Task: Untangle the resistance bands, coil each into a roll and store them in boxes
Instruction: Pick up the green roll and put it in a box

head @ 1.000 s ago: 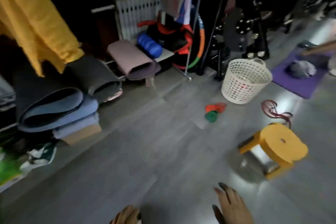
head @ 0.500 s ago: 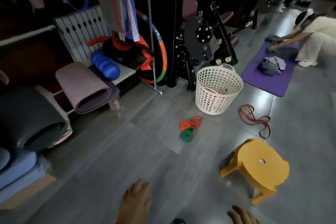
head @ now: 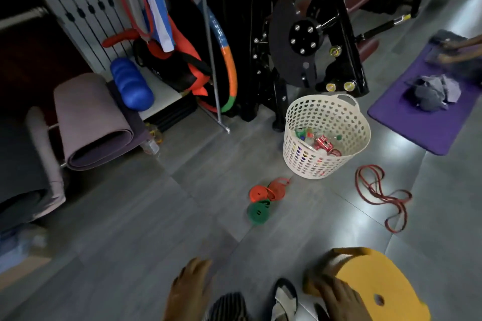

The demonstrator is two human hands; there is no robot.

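My left hand (head: 191, 292) hung low over the grey floor (head: 130, 229) with its fingers loose and a little bent, and it had nothing in it. My right hand (head: 339, 300) lay against the near left edge of the yellow stool (head: 370, 281). It was blurred, so I could not tell whether the fingers had curled round the rim or only rested on it. Between my hands showed my sandalled foot (head: 284, 300). The bands lay well ahead of me, out of reach of both hands. An orange roll (head: 258, 193) and a green roll (head: 258, 212) sat touching on the floor, the green one nearer me. A second orange band (head: 279, 187), coiled more loosely, lay just beside the orange roll on the far side. To the right of them, apart, a long red band (head: 378, 195) sprawled uncoiled in slack loops. A white perforated basket (head: 326, 117) stood between the rolls and the red band and a little farther off, with cans and bottles in its bottom. Behind it rose a black exercise machine (head: 305, 44). To the right lay a purple mat (head: 422, 122) with a crumpled grey cloth (head: 430, 94) on it, and another person's arm (head: 461, 49) reached over its far end. On the left were rolled mats (head: 91, 117), a blue foam roller (head: 130, 83) and a coloured hoop (head: 229, 68) leaning upright.
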